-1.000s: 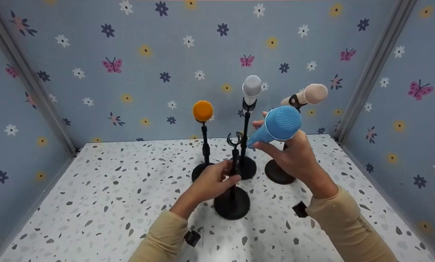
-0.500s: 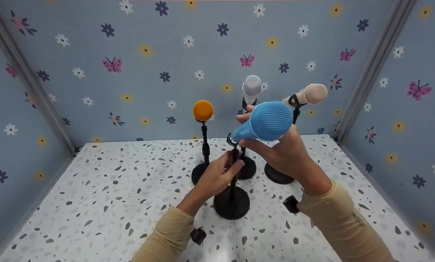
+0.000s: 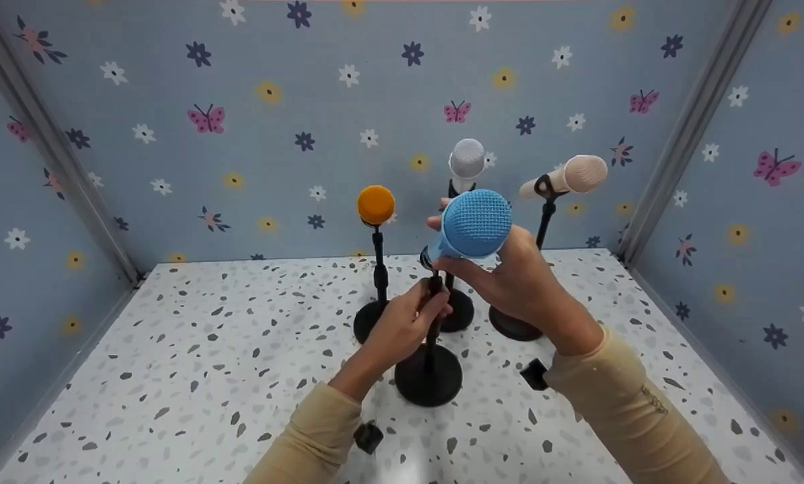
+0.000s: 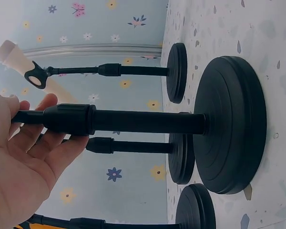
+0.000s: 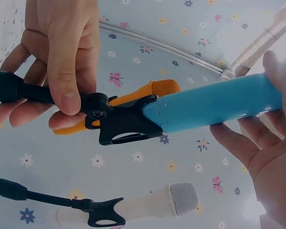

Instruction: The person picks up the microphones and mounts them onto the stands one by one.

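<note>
My right hand (image 3: pixel 516 275) grips a blue microphone (image 3: pixel 477 223) by its body, below the mesh head. In the right wrist view the tail end of the blue microphone (image 5: pixel 214 105) sits inside the black clip (image 5: pixel 128 121) of the front stand. My left hand (image 3: pixel 402 319) pinches that stand's thin upper pole between thumb and fingers, just under the clip. The round base (image 3: pixel 429 376) of this microphone stand stands flat on the table. In the left wrist view the left hand's fingers (image 4: pixel 43 143) lie around the pole near its black collar (image 4: pixel 69 119).
Behind the front stand are three more stands, bearing an orange microphone (image 3: pixel 376 205), a white microphone (image 3: pixel 467 160) and a beige microphone (image 3: pixel 582 173). The speckled table (image 3: pixel 193 356) meets flower-patterned walls (image 3: pixel 274 134) at the back and sides.
My right hand has carried the blue microphone left and its tail end has entered the clip. The left hand has slid up the pole to just under the clip.
</note>
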Demonstrator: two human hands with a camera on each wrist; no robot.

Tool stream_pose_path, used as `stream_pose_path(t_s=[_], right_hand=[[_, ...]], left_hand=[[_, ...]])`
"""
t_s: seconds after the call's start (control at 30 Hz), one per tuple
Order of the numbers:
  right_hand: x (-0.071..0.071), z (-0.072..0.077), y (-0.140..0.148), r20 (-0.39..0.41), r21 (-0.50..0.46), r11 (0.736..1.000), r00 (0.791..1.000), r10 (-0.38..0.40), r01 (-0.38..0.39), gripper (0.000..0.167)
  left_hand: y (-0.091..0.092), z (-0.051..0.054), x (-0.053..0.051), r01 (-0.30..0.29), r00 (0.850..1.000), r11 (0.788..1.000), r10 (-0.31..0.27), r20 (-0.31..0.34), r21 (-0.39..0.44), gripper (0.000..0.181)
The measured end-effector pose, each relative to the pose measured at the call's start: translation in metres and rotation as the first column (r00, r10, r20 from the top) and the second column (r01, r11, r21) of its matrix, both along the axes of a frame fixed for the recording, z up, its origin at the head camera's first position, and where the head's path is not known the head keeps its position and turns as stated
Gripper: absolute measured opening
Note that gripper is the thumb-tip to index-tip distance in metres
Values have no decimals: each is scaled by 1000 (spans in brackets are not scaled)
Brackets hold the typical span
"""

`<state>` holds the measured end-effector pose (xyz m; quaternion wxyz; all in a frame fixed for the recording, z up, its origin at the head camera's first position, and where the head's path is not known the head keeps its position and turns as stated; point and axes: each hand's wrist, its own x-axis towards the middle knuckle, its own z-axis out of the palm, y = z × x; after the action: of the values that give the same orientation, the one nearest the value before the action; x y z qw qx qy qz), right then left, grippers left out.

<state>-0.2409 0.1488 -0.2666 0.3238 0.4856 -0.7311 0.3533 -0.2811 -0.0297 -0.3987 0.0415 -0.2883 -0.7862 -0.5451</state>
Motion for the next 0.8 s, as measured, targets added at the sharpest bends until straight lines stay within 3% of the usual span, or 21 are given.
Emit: stream_pose_path(t_s=[0.37, 0.6, 0.7, 0.8], right_hand=[[-9, 3, 0, -5, 118, 987, 993, 114, -113, 53], [-17, 6, 1, 45, 159, 952, 965, 259, -263, 53], [-17, 7, 0, 53, 158, 958, 971, 234, -240, 53], [-12, 4, -2, 56, 128, 983, 991, 124, -131, 52]], left_hand=[[-1, 1, -2, -6, 1000, 999, 6, -6, -34, 28], [-3, 4, -4, 22, 1000, 999, -22, -18, -48, 27], [-4, 4, -4, 23, 999, 999, -24, -32, -49, 27], [-4, 3, -4, 13, 999, 999, -15, -50, -46, 26]])
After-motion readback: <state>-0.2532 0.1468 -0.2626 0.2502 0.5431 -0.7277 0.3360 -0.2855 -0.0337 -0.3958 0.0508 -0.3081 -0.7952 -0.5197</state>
